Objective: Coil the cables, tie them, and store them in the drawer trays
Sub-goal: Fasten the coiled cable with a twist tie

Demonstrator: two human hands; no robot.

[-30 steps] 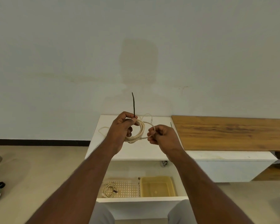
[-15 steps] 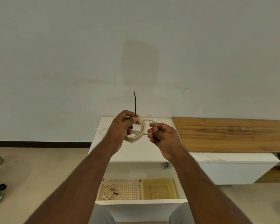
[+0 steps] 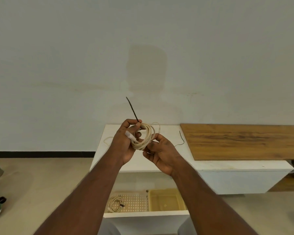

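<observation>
The cable coil (image 3: 143, 136), cream-coloured, hangs above the white bench (image 3: 139, 160), held between both hands. Compared with half a second ago, the left hand (image 3: 124, 141) has turned palm inward so the clear plug (image 3: 129, 135) now shows against its fingers, and the black tie (image 3: 132, 109), then near upright, now leans up and to the left. The right hand (image 3: 161, 152) has dropped to the coil's lower right edge, showing its palm. The left grip pinches the tie's base and the coil's top; the right grip curls round the coil's lower loops. The coil stands roughly on edge, its ring facing the camera, its long axis running from upper right to lower left. Three cables are in sight: this one, a loose one (image 3: 107, 140) on the bench behind the left hand, and one tied coil (image 3: 115, 203) in the perforated tray (image 3: 136, 203). Two trays sit in the open drawer (image 3: 145, 214), the other a yellow tray (image 3: 165, 200). A second black tie (image 3: 182, 139) lies on the bench.
</observation>
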